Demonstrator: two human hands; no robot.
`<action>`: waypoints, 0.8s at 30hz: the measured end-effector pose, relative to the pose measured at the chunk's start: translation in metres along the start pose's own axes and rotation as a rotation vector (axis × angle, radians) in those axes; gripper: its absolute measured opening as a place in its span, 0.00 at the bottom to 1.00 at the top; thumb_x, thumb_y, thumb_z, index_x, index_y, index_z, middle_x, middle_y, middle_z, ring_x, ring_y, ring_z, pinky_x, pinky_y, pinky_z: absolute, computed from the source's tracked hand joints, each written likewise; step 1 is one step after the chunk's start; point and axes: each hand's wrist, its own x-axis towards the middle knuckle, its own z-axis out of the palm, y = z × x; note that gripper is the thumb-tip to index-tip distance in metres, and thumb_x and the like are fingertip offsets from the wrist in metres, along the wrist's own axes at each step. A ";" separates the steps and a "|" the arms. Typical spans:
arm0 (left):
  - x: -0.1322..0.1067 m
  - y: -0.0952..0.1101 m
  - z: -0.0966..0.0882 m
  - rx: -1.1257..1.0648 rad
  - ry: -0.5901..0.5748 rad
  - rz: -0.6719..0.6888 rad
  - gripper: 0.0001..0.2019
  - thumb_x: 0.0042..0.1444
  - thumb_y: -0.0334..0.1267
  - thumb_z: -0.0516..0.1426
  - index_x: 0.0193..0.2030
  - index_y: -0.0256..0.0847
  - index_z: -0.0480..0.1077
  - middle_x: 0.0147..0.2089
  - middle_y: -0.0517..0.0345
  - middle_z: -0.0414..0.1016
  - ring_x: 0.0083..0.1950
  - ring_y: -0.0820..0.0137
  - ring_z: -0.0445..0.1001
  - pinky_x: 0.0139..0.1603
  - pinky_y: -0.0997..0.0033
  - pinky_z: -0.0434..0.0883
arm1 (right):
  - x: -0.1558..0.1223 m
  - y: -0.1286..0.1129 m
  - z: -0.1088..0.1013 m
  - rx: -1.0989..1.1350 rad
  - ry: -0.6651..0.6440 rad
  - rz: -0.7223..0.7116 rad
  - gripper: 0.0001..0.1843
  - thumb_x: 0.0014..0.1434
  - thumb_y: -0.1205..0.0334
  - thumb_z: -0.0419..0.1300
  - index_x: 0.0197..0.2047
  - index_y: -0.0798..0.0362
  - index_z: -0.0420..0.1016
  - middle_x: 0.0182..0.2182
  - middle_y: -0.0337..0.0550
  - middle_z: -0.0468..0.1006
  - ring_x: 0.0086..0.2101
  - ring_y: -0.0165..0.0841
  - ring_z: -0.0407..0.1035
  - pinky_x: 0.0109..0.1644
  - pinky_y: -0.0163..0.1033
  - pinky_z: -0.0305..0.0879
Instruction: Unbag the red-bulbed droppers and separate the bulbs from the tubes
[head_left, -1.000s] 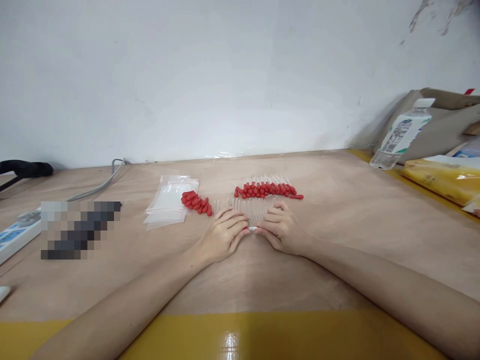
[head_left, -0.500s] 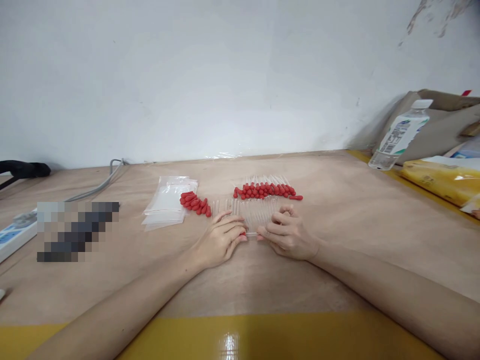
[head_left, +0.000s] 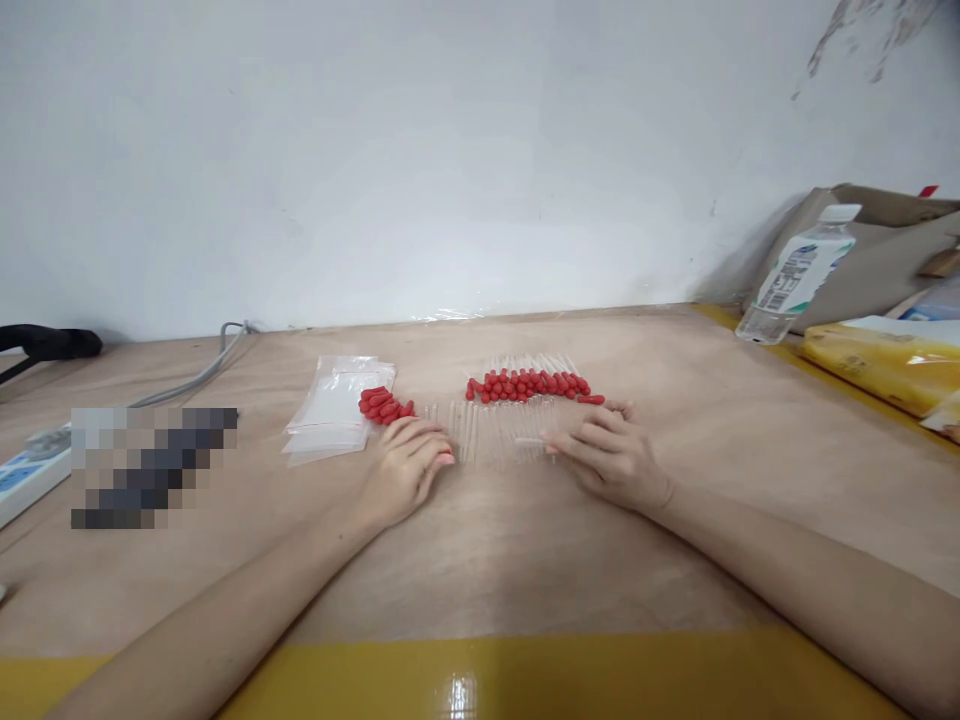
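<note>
My left hand (head_left: 405, 465) rests on the table with its fingers curled, just below a small pile of red rubber bulbs (head_left: 384, 405). A trace of red shows at its fingertips, but I cannot make out what they hold. My right hand (head_left: 611, 455) pinches a thin clear tube (head_left: 531, 441) that points left, over a row of loose clear tubes (head_left: 487, 440). Behind them lies a row of tubes fitted with red bulbs (head_left: 529, 383).
A stack of clear plastic bags (head_left: 334, 405) lies left of the bulbs. A power strip (head_left: 30, 472) and grey cable (head_left: 199, 372) are at far left. A water bottle (head_left: 796, 272), a cardboard box (head_left: 885, 235) and a yellow packet (head_left: 874, 355) are at right.
My hands have parted. The left one moved left toward the loose red bulbs; the right one moved right and slightly back, carrying the tube.
</note>
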 end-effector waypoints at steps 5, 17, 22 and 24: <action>0.001 -0.005 -0.004 -0.055 -0.136 -0.171 0.11 0.61 0.40 0.44 0.29 0.39 0.59 0.36 0.51 0.71 0.40 0.65 0.68 0.39 0.62 0.66 | 0.008 0.003 0.012 0.150 -0.104 0.272 0.11 0.57 0.68 0.52 0.43 0.53 0.70 0.30 0.43 0.74 0.32 0.31 0.65 0.39 0.39 0.56; 0.013 -0.004 0.006 -0.301 -0.385 -0.178 0.09 0.58 0.44 0.49 0.36 0.41 0.57 0.53 0.50 0.64 0.43 0.67 0.69 0.36 0.67 0.68 | 0.041 -0.022 0.061 0.235 -0.256 0.280 0.08 0.54 0.71 0.51 0.32 0.57 0.71 0.28 0.44 0.73 0.32 0.33 0.66 0.38 0.38 0.59; 0.009 -0.002 0.009 -0.281 -0.371 -0.239 0.09 0.58 0.44 0.48 0.33 0.41 0.54 0.35 0.57 0.66 0.32 0.71 0.65 0.29 0.70 0.64 | 0.050 -0.028 0.065 0.256 -0.385 0.275 0.09 0.54 0.70 0.52 0.35 0.58 0.73 0.31 0.46 0.73 0.35 0.33 0.65 0.40 0.38 0.58; 0.007 -0.001 0.010 -0.281 -0.347 -0.269 0.10 0.57 0.44 0.49 0.32 0.41 0.53 0.33 0.59 0.64 0.30 0.72 0.64 0.28 0.71 0.63 | 0.054 -0.030 0.064 0.283 -0.414 0.276 0.11 0.55 0.67 0.53 0.41 0.55 0.73 0.32 0.45 0.73 0.36 0.33 0.64 0.41 0.39 0.56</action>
